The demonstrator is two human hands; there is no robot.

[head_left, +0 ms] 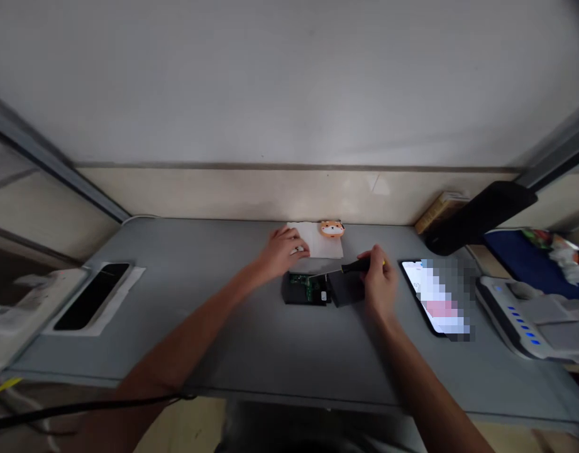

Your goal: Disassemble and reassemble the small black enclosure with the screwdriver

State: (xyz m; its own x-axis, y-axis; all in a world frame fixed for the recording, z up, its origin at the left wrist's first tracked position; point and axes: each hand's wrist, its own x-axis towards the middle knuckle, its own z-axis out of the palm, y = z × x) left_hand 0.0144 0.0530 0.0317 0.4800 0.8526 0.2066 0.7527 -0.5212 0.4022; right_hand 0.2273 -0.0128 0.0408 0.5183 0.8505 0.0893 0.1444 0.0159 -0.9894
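My right hand (381, 280) is closed round the black handle of a screwdriver (356, 265). Its thin metal shaft points left, the tip over or on a green circuit board (302, 280). That board sits in a small black open case (296, 294) lying flat on the grey table. Beside it on the right is a flat black panel (346, 290), partly under the screwdriver and my right hand. Above the case, my left hand (283, 246) rests at the left edge of a white sheet of paper (316, 244), fingers bent together; what they hold, if anything, is too small to make out.
An orange and white animal-faced item (332, 229) sits on the paper. To the right are a lit phone (433, 299), a power strip (520, 321) and a black cylinder (482, 217). On the left lies a dark phone (93, 296). A wall closes off the table's back.
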